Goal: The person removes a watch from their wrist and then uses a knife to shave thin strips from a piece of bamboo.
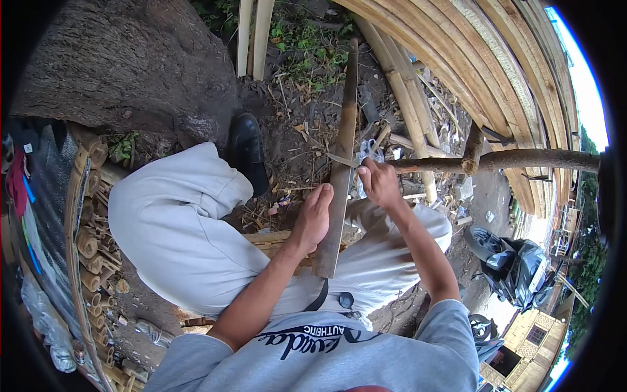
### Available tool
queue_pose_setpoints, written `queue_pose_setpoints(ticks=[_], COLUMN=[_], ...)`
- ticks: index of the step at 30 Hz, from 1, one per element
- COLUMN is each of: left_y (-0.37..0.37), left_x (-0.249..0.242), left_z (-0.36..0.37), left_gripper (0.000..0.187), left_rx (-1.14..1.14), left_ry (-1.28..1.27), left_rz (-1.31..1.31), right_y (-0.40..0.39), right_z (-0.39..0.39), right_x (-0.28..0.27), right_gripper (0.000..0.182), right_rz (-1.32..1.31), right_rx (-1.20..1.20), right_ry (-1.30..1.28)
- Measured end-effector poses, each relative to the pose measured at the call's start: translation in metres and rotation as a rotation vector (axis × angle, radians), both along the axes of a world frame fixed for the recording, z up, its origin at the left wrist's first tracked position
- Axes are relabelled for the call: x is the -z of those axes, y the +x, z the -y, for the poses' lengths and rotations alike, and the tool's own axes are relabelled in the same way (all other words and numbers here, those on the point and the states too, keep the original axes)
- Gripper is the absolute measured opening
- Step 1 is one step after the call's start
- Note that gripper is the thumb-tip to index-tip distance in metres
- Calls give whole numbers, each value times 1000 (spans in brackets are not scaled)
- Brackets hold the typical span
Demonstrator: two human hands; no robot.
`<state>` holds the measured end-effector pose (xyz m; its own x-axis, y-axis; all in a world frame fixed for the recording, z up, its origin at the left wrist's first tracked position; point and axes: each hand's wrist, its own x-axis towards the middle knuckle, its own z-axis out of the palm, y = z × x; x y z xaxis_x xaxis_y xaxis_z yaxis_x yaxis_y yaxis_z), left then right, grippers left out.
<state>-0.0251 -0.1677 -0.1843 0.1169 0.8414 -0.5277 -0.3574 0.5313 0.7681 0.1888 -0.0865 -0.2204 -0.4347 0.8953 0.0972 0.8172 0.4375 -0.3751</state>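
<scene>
Person seated low, knees apart, head view looking down. Bamboo slat [341,189] runs from the lap out over the dirt, far end pointing away, near end resting by the thigh so it stays braced while worked. Left hand [313,219] lies on the slat's near part, palm down, fingers wrapped along its edge; grip closed on the slat, apparently to steady it. Right hand [379,183] is fisted around a knife [342,160], whose blade lies across the slat just beyond the left hand, edge on the slat, seemingly set for shaving or splitting; grip closed on the handle, which is hidden in the fist. Black shoe [247,151] planted on the ground beside the slat. Split bamboo strips [457,59] stacked at right, a tree trunk [124,65] at left. Bamboo offcuts [91,255] piled by the left knee.
</scene>
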Motion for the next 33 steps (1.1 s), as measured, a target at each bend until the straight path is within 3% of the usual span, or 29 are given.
queue_pose_setpoints(ticks=[2,5,7,10,12,14,16,17,20,21,25,29,32,33], left_y=[0,5,8,3,-13,-3,6,4,-3,4,6,15,16,15], left_x=[9,19,20,26,32,27,29,24,9,34,9,23,39,30], left_z=[3,6,6,2,-2,0,4,3,-3,2,-2,1,4,5], left_gripper=[43,44,45,44,43,37,38,56,59,55,42,39,38,38], left_rx=[36,86,100,-14,90,52,19,37,82,26,-36,-17,34,22], left_ry=[26,81,110,37,-182,-205,-102,-124,-202,-138,-54,-25,67,-20], left_rz=[-40,-85,-104,-173,273,305,68,96,184,97,81,108,53,84], right_y=[5,24,51,31,13,3,-4,-3,-10,-12,-24,-38,-28,-23], right_z=[-11,-71,-113,-133,-126,-113,-89,-73,-3,25,111,152,151,144], right_x=[-1,38,71,62,51,44,21,16,-26,-44,-97,-102,-65,-49], right_gripper=[36,44,49,49,49,50,48,45,39,39,39,41,41,41], right_rz=[40,219,113,94,183,157,193,136,-57,-98,-249,-133,-123,-120], right_rx=[-80,227,261,302,334,384,431,400,242,214,83,-54,11,18], right_ry=[68,-47,-90,-58,-84,-28,-47,1,-37,-80,-142,-125,-99,-95])
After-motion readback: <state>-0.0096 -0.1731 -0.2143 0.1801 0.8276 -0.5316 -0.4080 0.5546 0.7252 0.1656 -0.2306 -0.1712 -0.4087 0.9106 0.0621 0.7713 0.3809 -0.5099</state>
